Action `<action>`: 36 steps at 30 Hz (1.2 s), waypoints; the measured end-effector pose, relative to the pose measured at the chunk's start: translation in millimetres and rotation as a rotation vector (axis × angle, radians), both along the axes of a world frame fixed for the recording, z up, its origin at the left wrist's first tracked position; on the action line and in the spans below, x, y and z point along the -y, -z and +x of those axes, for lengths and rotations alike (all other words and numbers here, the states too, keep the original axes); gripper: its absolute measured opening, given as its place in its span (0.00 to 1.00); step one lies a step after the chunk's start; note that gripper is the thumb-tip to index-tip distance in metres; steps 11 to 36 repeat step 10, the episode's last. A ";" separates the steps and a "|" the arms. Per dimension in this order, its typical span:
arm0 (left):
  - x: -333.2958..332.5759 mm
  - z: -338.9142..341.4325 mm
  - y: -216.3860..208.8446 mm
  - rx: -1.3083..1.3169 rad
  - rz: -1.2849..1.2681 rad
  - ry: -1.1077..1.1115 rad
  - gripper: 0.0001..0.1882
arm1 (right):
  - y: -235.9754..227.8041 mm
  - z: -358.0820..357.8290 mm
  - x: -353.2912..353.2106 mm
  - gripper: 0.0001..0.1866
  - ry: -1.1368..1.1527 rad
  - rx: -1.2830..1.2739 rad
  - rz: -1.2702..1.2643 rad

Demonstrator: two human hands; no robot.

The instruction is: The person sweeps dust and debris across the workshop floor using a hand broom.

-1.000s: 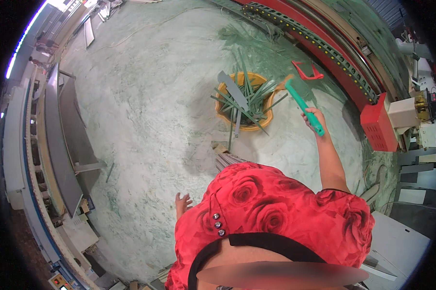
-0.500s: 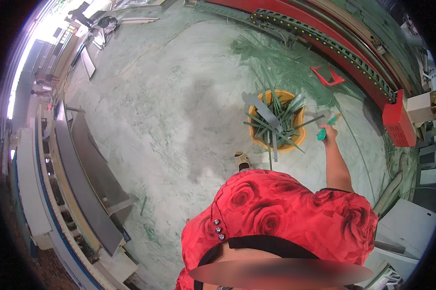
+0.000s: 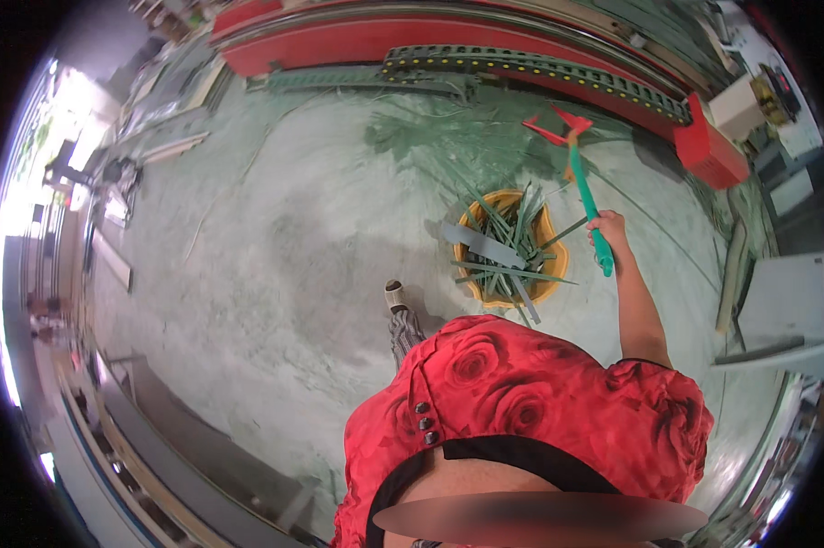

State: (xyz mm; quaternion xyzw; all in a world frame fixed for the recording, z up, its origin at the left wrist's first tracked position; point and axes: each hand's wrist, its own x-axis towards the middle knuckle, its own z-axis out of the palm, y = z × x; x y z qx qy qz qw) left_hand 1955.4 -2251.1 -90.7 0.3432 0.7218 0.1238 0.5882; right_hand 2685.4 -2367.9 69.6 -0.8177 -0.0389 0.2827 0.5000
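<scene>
My right hand [image 3: 610, 234] is closed around the lower part of a long green-handled tool [image 3: 583, 194] with an orange-brown far end, whose kind I cannot make out. The tool points away from me, its far end close to a red angular piece [image 3: 558, 125] on the floor. Left of the hand stands a yellow tub [image 3: 558, 245] packed with grey-green strips [image 3: 512, 233]. Many strips stick out over its rim, and a wide grey one [image 3: 485, 247] lies across the top. My left hand is out of view.
A long red machine [image 3: 339, 41] with a black cable chain [image 3: 540, 71] runs along the far side, ending in a red box [image 3: 711, 146]. Panels [image 3: 786, 297] stand at the right. Long boards [image 3: 183, 457] line the lower left. My shoe [image 3: 393, 294] is on the dusty floor.
My view has turned right, shifting the surroundings. The green tool now points farther away, showing more of its length, its far end nearer the red piece. My left leg has come into view.
</scene>
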 end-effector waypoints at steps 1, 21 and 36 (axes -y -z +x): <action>-31.8 -1.4 5.9 0.004 0.002 0.031 0.42 | -10.0 -13.1 -13.9 0.11 0.008 0.041 0.007; -306.8 -0.7 79.7 0.035 0.007 0.274 0.42 | -54.7 -89.0 -133.5 0.27 -0.020 -0.145 0.131; -306.8 -0.7 79.7 0.035 0.007 0.274 0.42 | -54.7 -89.0 -133.5 0.27 -0.020 -0.145 0.131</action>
